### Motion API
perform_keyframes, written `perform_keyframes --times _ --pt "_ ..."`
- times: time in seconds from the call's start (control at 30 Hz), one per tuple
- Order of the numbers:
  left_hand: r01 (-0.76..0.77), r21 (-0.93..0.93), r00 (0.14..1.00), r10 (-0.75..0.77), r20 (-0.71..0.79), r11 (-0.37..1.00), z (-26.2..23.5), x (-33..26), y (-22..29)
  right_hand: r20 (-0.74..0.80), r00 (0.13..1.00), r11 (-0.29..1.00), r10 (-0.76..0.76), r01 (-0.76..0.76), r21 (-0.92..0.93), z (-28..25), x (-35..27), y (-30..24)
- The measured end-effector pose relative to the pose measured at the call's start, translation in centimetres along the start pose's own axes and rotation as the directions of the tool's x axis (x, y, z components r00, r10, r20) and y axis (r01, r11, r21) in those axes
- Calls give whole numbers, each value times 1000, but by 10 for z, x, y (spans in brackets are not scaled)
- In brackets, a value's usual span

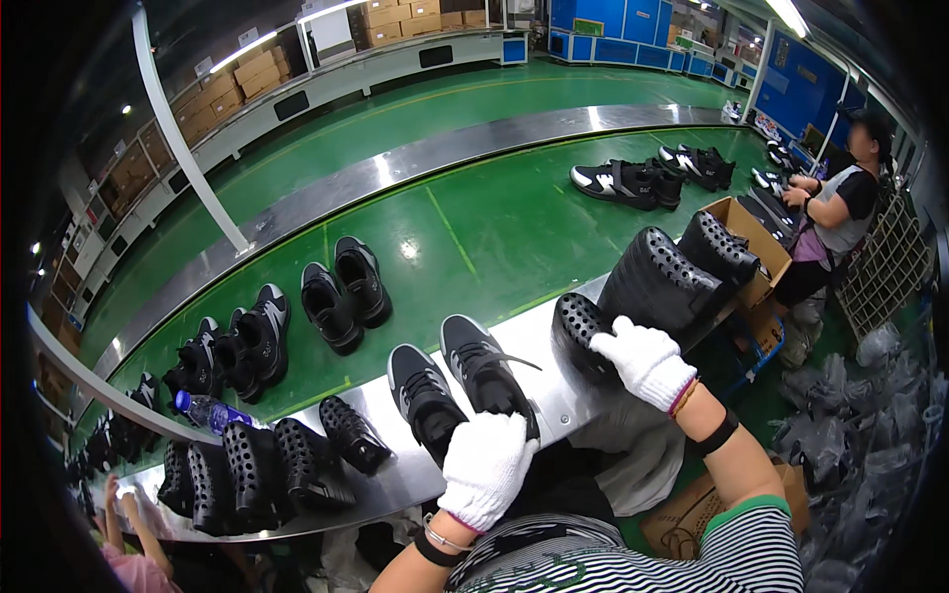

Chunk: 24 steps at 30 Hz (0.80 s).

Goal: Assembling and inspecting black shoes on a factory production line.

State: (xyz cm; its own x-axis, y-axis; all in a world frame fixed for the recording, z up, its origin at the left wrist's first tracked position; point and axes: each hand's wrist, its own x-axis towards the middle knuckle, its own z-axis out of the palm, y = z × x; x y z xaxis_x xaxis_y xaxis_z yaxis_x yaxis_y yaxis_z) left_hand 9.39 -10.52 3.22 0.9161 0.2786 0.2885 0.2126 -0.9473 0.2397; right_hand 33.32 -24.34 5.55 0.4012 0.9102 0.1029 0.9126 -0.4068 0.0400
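Gripping the near end of a black shoe insert (581, 324) dotted with holes, the right hand (645, 366) wears a white knitted glove in the head view, its fingers closed in narrow against the insert's side. The left hand (487, 469), gloved the same way, is at the heel end of a pair of black-and-grey shoes (473, 354); its fingertips are hidden, so I cannot tell whether it pinches the heel or just lies against it. Both shoes sit side by side on the pale metal bench (539, 341), toes pointing away from the person, and a loose strap sticks out to the right from one of them. More inserts stand in a row (252, 472) on the left, near a bottle (206, 411) with a purple label, and bigger ones (647, 282) stand to the right, just before an open cardboard box (776, 259). Beyond the bench, other shoes (618, 185) rest on a green belt (425, 247). At the far right, a co-worker (848, 198) in a cap handles things.
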Motion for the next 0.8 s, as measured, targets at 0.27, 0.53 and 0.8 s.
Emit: perform_keyframes --times 0.27,0.53,0.8 --pt "33 -156 999 -29 32 987 -12 2 3 -42 997 976 -72 61 -211 -9 2 3" --pt "61 -985 947 -321 6 161 -35 -11 -8 -393 878 944 -273 323 68 -95 -34 -59" --pt "-105 -965 723 -685 93 -242 -59 -14 0 -414 881 516 -228 470 716 -60 -9 -118"
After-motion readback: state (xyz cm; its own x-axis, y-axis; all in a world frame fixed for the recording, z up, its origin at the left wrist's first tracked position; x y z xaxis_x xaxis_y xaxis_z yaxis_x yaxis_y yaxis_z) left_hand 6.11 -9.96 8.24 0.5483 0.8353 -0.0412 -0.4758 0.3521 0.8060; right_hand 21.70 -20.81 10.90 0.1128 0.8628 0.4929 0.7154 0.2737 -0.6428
